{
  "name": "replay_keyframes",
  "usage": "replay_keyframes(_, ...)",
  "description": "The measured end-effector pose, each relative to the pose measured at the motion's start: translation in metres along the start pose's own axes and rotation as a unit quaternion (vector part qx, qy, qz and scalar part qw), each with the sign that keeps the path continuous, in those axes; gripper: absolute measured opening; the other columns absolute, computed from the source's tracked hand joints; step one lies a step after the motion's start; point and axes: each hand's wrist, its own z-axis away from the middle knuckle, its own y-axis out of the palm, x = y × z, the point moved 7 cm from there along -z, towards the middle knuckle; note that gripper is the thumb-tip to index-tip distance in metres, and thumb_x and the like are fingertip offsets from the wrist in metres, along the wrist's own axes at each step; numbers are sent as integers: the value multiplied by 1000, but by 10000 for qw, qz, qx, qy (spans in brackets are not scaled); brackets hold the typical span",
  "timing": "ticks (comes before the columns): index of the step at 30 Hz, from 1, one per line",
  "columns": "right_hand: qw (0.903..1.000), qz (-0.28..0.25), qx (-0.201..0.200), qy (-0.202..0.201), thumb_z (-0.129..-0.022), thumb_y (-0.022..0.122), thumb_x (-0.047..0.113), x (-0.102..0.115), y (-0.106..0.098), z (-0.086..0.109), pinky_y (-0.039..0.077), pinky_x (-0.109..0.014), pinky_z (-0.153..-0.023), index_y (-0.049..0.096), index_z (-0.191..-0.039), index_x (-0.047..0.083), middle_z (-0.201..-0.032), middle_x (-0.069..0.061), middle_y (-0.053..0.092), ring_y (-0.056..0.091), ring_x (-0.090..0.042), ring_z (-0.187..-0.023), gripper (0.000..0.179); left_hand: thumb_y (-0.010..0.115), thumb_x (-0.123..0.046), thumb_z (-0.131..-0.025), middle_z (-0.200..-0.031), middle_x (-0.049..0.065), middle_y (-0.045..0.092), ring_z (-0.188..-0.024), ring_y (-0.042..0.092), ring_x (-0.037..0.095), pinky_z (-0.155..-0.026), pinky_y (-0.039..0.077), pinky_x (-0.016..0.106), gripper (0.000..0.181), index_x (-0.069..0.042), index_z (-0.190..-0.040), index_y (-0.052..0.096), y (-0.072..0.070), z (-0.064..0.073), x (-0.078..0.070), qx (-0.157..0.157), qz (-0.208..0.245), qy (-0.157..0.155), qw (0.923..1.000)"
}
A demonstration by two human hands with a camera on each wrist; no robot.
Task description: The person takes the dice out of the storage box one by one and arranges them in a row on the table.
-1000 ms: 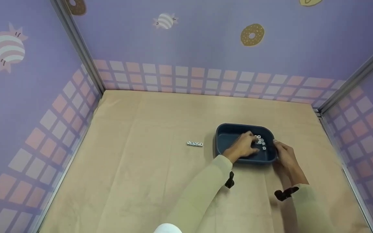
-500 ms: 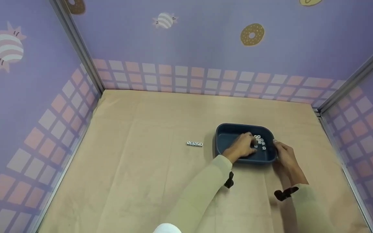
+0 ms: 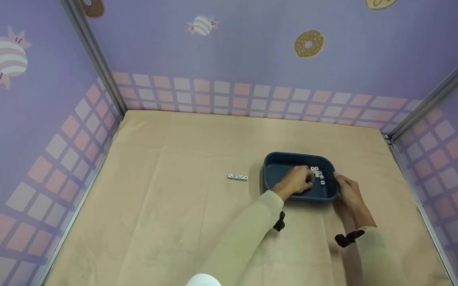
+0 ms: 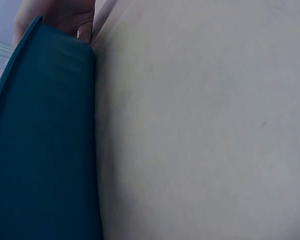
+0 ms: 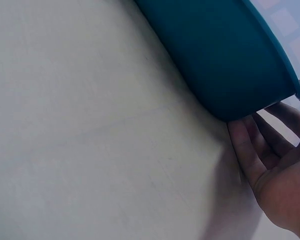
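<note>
My left hand (image 3: 297, 179) reaches over the near wall into a dark blue rectangular tray (image 3: 277, 173). Its thumb and fingers curl together and pinch a small white cube (image 3: 310, 183), mostly hidden by the fingers. Several more white cubes (image 3: 319, 174) with dark marks lie scattered at the tray's right side. My right hand (image 3: 351, 194) holds the tray's right end. In the right wrist view its thumb is at the rim and its fingers (image 5: 246, 150) press under the outer wall. The left wrist view shows mainly the tray's outer wall (image 4: 44, 135).
Left of the tray, a short straight row of white cubes (image 3: 237, 177) with dark marks lies on the beige cloth (image 3: 181, 206). Purple patterned panels (image 3: 245, 47) enclose the back and both sides. A white rounded object (image 3: 203, 280) shows at the bottom edge.
My left fingers have drawn back slightly from the cube pile and closed together on a cube. The right hand and the tray hold their places; the head view has shifted slightly.
</note>
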Motion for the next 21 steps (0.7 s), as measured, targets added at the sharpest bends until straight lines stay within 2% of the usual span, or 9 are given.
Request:
replay_keyframes(4, 10000, -44, -3, 10, -111, 46, 56, -2, 1, 0, 20, -45, -129, 33, -163, -3, -169, -22, 30, 22, -34, -160, 80, 74, -23, -102, -106, -8, 68, -92, 61, 5, -80, 51, 19, 14, -20, -114, 79, -3, 1, 2, -188, 365, -186, 9990)
replay_keyframes(9, 9999, -108, 70, 0, -111, 45, 56, -4, 3, 0, 19, -46, -129, 32, -163, -2, -171, -20, 27, 21, -33, -160, 80, 72, -24, -104, -107, -5, 67, -92, 62, 4, -77, 50, 16, 15, -16, -115, 78, -19, 3, 7, -900, 763, -495, 9918)
replay_keyframes(11, 9999, -116, 74, 5, -111, 46, 56, -4, 3, 0, 20, -46, -129, 33, -163, -2, -171, -20, 28, 22, -33, -160, 79, 72, -23, -104, -105, -4, 68, -91, 63, 4, -76, 49, 14, 13, -15, -113, 77, -28, 6, 8, -1131, 971, -493, 9876)
replay_keyframes(13, 9999, -118, 81, 0, -111, 45, 56, -5, 3, 1, 20, -47, -129, 34, -163, -2, -171, -19, 28, 22, -33, -160, 79, 71, -20, -104, -105, -3, 69, -91, 64, 3, -76, 49, 12, 12, -14, -113, 76, -37, 10, 7, -1197, 1247, -363, 9843)
replay_keyframes(16, 9999, -108, 79, -28, -111, 45, 54, -6, 2, 1, 20, -46, -129, 37, -162, -2, -170, -19, 29, 22, -34, -160, 76, 70, -17, -104, -106, -1, 68, -92, 64, 5, -78, 48, 11, 11, -12, -112, 76, -53, 17, 3, -1066, 1538, -18, 9823)
replay_keyframes(19, 9999, -134, 65, -60, -111, 47, 54, -5, 1, 0, 18, -47, -129, 38, -161, -2, -170, -19, 29, 21, -35, -160, 76, 68, -16, -105, -105, 1, 66, -92, 63, 7, -78, 48, 12, 12, -9, -112, 76, -74, 27, 3, -913, 1661, 313, 9814)
replay_keyframes(21, 9999, -136, 41, -50, -111, 47, 55, -5, 0, -1, 17, -48, -129, 37, -162, -2, -170, -19, 29, 20, -35, -160, 76, 68, -16, -105, -103, 0, 64, -91, 62, 8, -78, 48, 14, 12, -9, -111, 76, -88, 36, 8, -914, 1598, 437, 9819)
